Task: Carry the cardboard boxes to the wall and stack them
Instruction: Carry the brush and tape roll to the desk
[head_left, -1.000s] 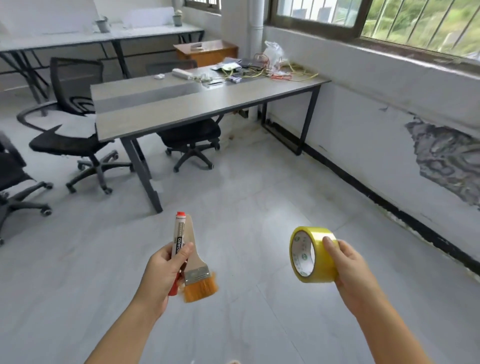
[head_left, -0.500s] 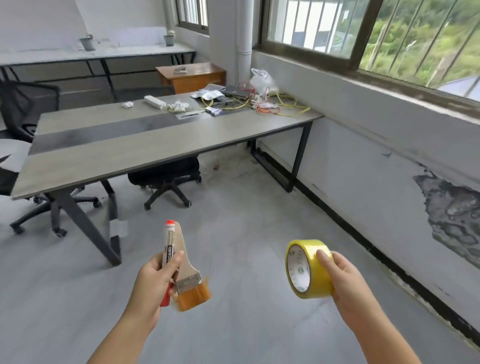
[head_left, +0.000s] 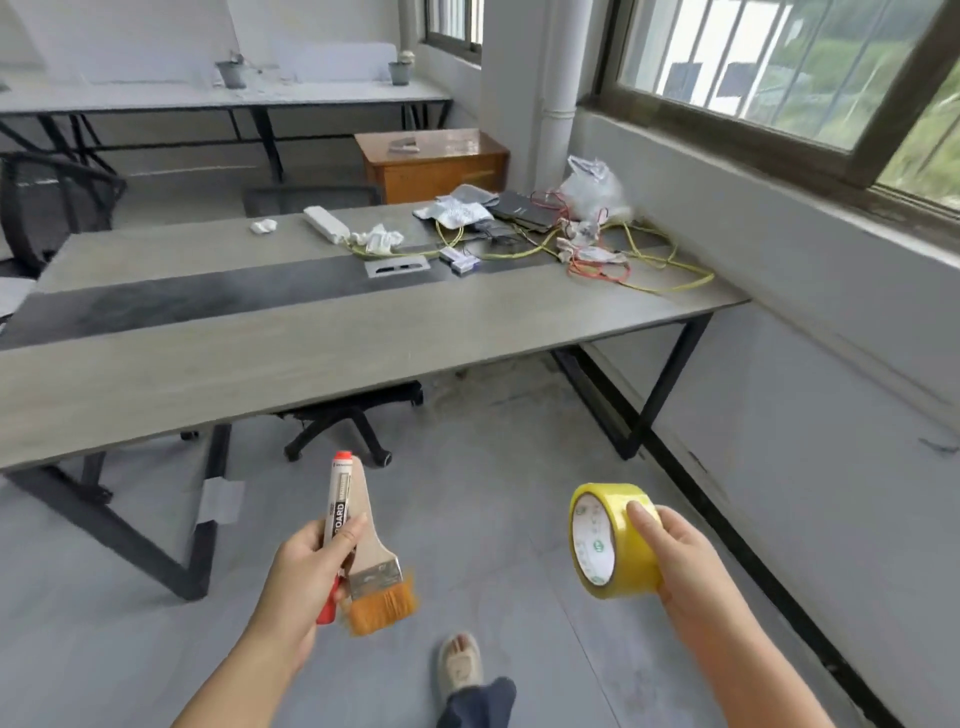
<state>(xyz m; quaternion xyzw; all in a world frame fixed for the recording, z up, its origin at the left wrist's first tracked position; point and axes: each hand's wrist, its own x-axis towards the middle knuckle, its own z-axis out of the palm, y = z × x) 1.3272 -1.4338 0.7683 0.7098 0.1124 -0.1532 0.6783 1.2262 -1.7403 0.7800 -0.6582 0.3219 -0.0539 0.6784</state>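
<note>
No cardboard box is in view. My left hand (head_left: 304, 569) grips a red-capped whiteboard marker (head_left: 338, 506) together with a wooden paintbrush with orange bristles (head_left: 382, 597), both held upright over the floor. My right hand (head_left: 675, 553) holds a roll of yellow tape (head_left: 613, 540) by its outer band, thumb on top. Both hands are out in front of me, a little short of the long grey table (head_left: 311, 332).
The table carries yellow and red cables (head_left: 623, 254), a plastic bag (head_left: 592, 189), a power strip (head_left: 327, 223) and papers at its far right. A black office chair (head_left: 348, 415) sits under it. The white wall with windows (head_left: 805, 322) runs along the right. A wooden cabinet (head_left: 434, 161) stands behind.
I have walked toward the table, which now looms closer and larger. My foot shows at the bottom. Both hands keep their grips and hold about the same pose.
</note>
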